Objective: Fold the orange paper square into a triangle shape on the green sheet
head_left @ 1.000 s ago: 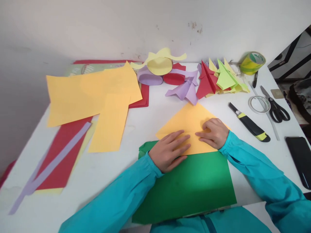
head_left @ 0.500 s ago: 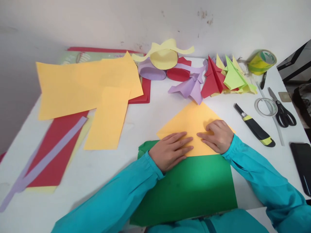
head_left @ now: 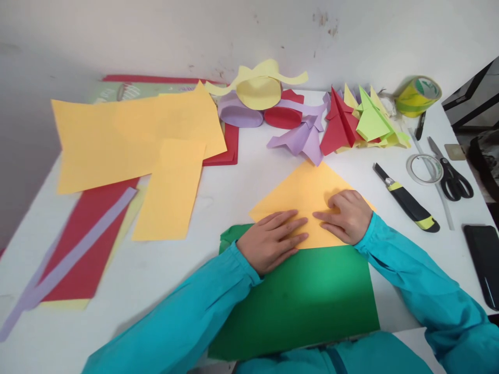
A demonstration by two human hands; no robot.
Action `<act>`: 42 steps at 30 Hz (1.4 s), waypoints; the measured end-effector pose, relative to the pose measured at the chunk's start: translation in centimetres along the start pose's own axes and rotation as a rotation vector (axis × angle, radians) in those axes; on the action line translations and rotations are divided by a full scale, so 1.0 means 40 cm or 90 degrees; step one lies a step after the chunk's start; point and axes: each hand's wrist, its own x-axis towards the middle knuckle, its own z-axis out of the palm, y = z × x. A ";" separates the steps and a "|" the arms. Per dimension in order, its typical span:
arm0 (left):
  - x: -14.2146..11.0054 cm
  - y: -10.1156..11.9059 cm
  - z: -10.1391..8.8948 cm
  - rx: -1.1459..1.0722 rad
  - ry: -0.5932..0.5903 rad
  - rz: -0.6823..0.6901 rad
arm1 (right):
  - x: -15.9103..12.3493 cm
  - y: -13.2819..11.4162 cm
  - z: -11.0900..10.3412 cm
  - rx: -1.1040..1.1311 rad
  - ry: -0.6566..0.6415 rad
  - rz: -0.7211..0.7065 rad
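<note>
A folded sheet of orange paper (head_left: 310, 184) lies in front of me, its pointed corner toward the wall. Its straight near edge overlaps a green sheet (head_left: 304, 301). Across the left part of the orange paper my left hand (head_left: 273, 239) rests flat, fingers stretched out and slightly apart. My right hand (head_left: 346, 215) presses on its right part; some fingers point left and one is bent. Neither hand grips anything. The fingertips of both hands nearly meet near the middle of the paper, covering part of its surface.
Left lie large orange sheets (head_left: 113, 140), a red sheet (head_left: 81, 249) and a purple strip (head_left: 86, 244). Folded paper planes (head_left: 339, 127) and a yellow paper loop (head_left: 259, 93) stand at the back. A utility knife (head_left: 409, 202), scissors (head_left: 454, 182), tape rolls (head_left: 415, 101) and a phone (head_left: 483, 265) lie right.
The whole view has shifted slightly. Both hands keep nearly the same place and pose on the orange paper.
</note>
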 end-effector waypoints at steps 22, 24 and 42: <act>0.015 0.085 0.021 0.027 -0.074 -0.026 | -0.023 -0.011 -0.010 0.092 -0.049 0.051; 0.016 0.085 0.021 0.028 -0.073 -0.023 | -0.026 -0.015 -0.008 0.100 -0.046 0.066; -0.011 0.051 -0.016 -0.007 0.047 0.026 | -0.024 -0.013 -0.009 0.100 -0.068 0.092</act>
